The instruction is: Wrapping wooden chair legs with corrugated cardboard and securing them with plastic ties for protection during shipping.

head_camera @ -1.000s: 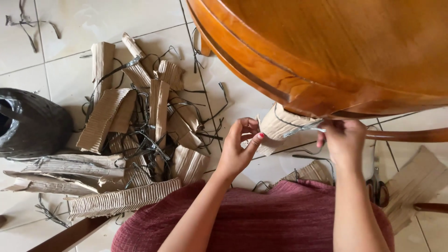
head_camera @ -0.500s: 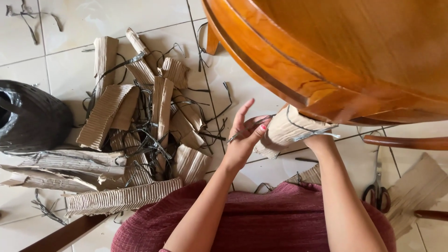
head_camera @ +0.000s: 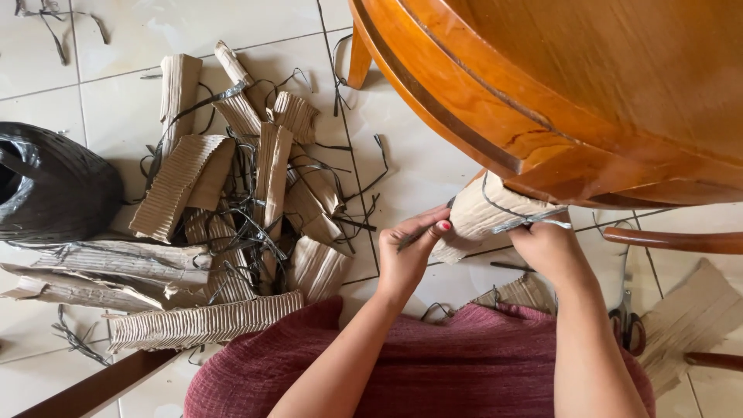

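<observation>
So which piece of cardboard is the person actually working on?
Start at the round wooden table and drop to its leg. The corrugated cardboard wrap there sits between the left hand and right hand. Unlike the loose cardboard pile, it has a dark strap around it.

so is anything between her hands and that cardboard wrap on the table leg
Nothing visible. The left hand touches the lower left edge of the corrugated cardboard wrap, pinching a dark strap end there. The right hand rests against its right side, under the round wooden table. A thin dark strap crosses the cardboard.
</observation>
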